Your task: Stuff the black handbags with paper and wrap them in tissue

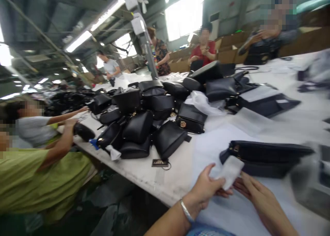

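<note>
White packet (233, 172), small, sits at the near left end of the long dark bag (265, 167). Left hand (206, 185) pinches it, thumb against fingers; right hand (255, 191) has fingers at its edge, can't tell if gripping. White sheet (212, 145) spreads around the bag's left end; heaped black bags (139, 126) lie beyond and left of it, black tag (160, 163) well left. For good handling, probably keep the pinch light, hold by the edges, steady with right fingers, avoid creasing or scuffing the bag.
</note>
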`<action>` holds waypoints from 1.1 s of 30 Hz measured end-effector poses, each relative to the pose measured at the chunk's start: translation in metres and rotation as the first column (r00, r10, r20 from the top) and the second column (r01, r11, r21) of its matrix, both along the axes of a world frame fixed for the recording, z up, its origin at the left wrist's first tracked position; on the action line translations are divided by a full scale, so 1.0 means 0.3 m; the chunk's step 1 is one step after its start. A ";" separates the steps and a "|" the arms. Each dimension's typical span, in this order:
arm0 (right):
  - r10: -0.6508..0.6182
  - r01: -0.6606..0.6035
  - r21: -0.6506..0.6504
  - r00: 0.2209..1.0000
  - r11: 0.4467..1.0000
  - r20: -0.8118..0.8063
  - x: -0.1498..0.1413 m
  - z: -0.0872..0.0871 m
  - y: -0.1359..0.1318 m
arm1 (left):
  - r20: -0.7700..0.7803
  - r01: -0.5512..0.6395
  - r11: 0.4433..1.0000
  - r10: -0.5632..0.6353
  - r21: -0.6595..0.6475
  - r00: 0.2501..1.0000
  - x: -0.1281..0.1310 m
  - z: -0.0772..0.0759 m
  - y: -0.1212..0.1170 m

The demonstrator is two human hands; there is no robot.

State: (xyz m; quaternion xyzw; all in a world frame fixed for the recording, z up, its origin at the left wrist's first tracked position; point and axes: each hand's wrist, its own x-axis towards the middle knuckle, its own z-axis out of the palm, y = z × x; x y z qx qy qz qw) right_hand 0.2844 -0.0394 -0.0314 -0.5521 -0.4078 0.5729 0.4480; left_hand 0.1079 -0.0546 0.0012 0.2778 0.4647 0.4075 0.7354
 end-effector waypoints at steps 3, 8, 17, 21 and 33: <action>0.023 -0.026 -0.018 0.990 0.999 -0.140 -0.064 0.074 -0.043 | -0.056 -0.008 0.999 0.010 0.044 0.998 0.009 0.016 -0.013; -0.006 0.010 0.059 0.998 0.998 -0.070 -0.134 0.071 -0.013 | -0.093 0.003 0.994 0.007 0.111 0.996 0.021 0.017 -0.031; -0.401 -0.024 0.529 0.623 0.848 0.672 0.172 0.225 -0.015 | -0.445 0.116 0.949 0.028 0.292 0.895 -0.060 -0.012 0.037; -0.466 -0.339 0.538 0.273 0.772 0.841 0.326 0.315 0.092 | -0.657 0.281 0.811 0.161 0.513 0.736 0.004 0.005 0.110; 0.237 -0.675 0.145 0.440 0.723 0.866 0.469 0.424 0.328 | -0.764 0.451 0.740 0.130 0.499 0.632 0.072 -0.032 0.292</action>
